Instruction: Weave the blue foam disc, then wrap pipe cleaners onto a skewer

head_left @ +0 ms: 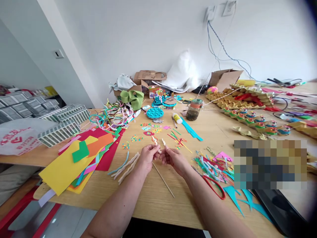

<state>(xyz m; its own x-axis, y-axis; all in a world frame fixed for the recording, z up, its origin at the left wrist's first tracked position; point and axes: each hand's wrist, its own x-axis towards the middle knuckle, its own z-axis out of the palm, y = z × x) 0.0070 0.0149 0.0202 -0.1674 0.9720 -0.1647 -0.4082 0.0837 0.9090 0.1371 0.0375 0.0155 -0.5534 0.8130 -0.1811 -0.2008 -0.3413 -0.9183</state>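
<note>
A cream, bumpy pipe cleaner point(155, 140) is bent between my two hands, with one end sticking up from each. My left hand point(150, 156) pinches one side of it. The other side is gripped by the fingers of my right hand point(173, 158), close by. Part of the piece is hidden behind my fingers. A thin wooden stick point(163, 181) lies on the table just below my hands. To the left are a blue pipe cleaner point(120, 167) and cream pipe cleaners point(129, 168). Paper fish point(148, 133) and coloured strips point(178, 140) lie beyond my hands.
Coloured paper sheets point(66, 165) cover the left side. Red-handled scissors point(214, 187) and paper scraps point(215, 167) lie to the right. Farther back stand a glue bottle point(177, 118), a glass jar point(193, 111) and a blue paper plate point(155, 113). Egg cartons point(255, 120) sit at the right.
</note>
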